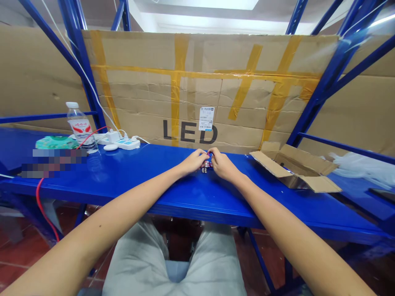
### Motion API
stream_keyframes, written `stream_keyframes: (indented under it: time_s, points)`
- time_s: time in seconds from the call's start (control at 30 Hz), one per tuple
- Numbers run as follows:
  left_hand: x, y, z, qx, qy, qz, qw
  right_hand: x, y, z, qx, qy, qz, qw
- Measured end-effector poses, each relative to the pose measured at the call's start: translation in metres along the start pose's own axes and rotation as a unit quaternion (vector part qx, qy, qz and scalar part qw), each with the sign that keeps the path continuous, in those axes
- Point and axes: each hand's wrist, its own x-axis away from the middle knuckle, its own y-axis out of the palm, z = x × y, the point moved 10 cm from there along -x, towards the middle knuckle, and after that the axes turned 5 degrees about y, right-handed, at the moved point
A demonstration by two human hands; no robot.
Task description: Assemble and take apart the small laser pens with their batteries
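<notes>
at the centre of the frame, both bare hands meet over the blue bench [138, 174], working on a small bundle of dark red and purple pieces [207, 165] with pale markings and silvery rounded ends along its lower edge. the left hand [195, 161] comes in from the left, its fingers curled and the thumb pressed in against the bundle's upper left side. the right hand [224, 166] closes on it from the other side, fingers bent and pinching at its right and upper edge, where a purplish bit shows between the two hands. what exactly lies under the fingertips is too small to tell.

for pieces this little, a light, steady pinch from the left fingers should serve best, with the right fingers making the fine adjustments; squeezing hard could bend or scatter them. resting the wrists near the bench top would likely calm any tremor, and leaving the silvery ends uncovered makes their alignment easier to check.

at the right of the frame an open cardboard carton [268, 163] sits on the bench, well apart from the hands. at the left stand a water bottle [80, 128] and, just beside it, a white power strip [128, 144].
</notes>
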Motion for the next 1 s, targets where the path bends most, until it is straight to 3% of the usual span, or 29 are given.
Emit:
stream_keyframes:
  time_s: [0.17, 0.37, 0.53, 0.77, 1.0]
  points:
    - [-0.001, 0.010, -0.006, 0.035, -0.003, -0.040, 0.999, 0.001, 0.003, -0.001, -0.019, -0.005, -0.004, 1.000]
    - [-0.001, 0.009, -0.002, 0.041, 0.018, -0.038, 0.998, 0.002, 0.006, -0.002, -0.059, -0.009, -0.020, 0.998]
    - [-0.002, 0.001, 0.003, 0.030, 0.036, -0.005, 0.999, 0.001, 0.005, -0.003, -0.076, -0.011, -0.021, 0.997]
    - [-0.007, -0.022, 0.007, -0.057, 0.134, 0.072, 0.987, -0.001, 0.007, 0.004, -0.081, 0.008, -0.008, 0.997]
    - [-0.012, -0.033, 0.000, -0.012, 0.064, 0.090, 0.994, -0.008, -0.004, 0.027, -0.092, 0.047, 0.020, 0.994]
